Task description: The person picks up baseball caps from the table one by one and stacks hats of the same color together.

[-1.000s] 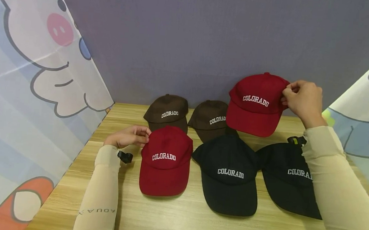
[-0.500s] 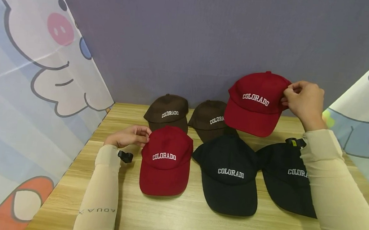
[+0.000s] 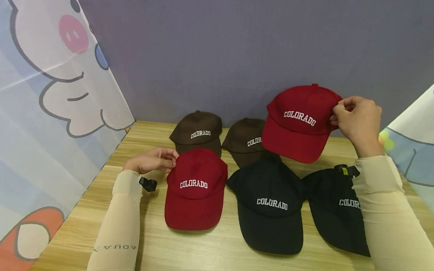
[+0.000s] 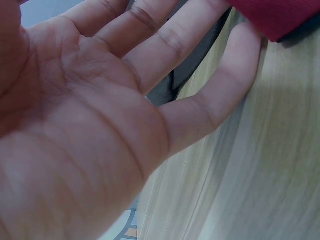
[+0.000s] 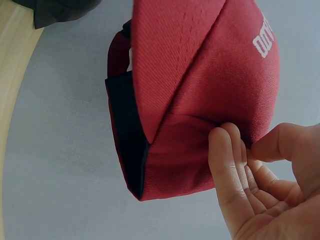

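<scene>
Near the back wall, my right hand pinches the side of a red baseball cap and holds it up off the table. In the right wrist view, thumb and fingers squeeze the cap's fabric, and its dark inner band shows. On the table at left, my left hand pinches the left side of another red baseball cap. The left wrist view shows the palm and a corner of the red cap; most fingertips are out of frame there. Both red caps bear white COLORADO lettering.
Two brown caps stand at the back; the right-hand brown cap is partly covered by the raised red one. A black cap lies front centre. Another black cap is partly behind my right sleeve. A grey wall closes the back.
The right hand's red cap has shifted slightly left, covering a bit more of the brown cap. My left hand and its cap have stayed put.
</scene>
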The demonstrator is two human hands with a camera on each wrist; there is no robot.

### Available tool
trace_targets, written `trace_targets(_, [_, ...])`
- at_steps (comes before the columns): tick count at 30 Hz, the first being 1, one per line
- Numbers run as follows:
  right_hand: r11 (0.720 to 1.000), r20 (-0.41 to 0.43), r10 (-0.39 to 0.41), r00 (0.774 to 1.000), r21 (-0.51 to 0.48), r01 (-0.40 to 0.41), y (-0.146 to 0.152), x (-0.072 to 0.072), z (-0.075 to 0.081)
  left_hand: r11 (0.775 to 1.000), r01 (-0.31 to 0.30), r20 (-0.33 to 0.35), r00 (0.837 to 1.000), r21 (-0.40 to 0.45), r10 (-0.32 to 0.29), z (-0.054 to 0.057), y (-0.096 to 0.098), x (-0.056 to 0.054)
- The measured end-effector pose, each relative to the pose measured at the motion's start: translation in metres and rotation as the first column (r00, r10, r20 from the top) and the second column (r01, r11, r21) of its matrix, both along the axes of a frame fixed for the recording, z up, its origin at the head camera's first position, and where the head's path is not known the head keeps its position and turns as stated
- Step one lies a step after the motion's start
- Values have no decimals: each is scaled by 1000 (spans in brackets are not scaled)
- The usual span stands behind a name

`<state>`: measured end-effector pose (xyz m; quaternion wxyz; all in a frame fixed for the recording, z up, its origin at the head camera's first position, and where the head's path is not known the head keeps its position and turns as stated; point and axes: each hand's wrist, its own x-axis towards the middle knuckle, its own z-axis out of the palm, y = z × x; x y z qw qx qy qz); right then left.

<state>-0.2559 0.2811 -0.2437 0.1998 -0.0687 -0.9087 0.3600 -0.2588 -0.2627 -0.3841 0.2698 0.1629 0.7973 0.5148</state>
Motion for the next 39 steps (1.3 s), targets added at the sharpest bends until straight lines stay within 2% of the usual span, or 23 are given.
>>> trace_targets(12, [999, -18, 21, 1000, -46, -22, -12, 6, 1, 1000, -24, -6, 1000, 6, 24, -1, 1, -3])
trace_targets(24, [999, -60, 38, 997, -35, -41, -24, 17, 2, 999, -6, 0, 1000, 32, 6, -1, 2, -2])
trace_targets(39, [997, -95, 71, 993, -30, -74, -41, 30, 0, 1000, -12, -7, 1000, 18, 12, -1, 1, -2])
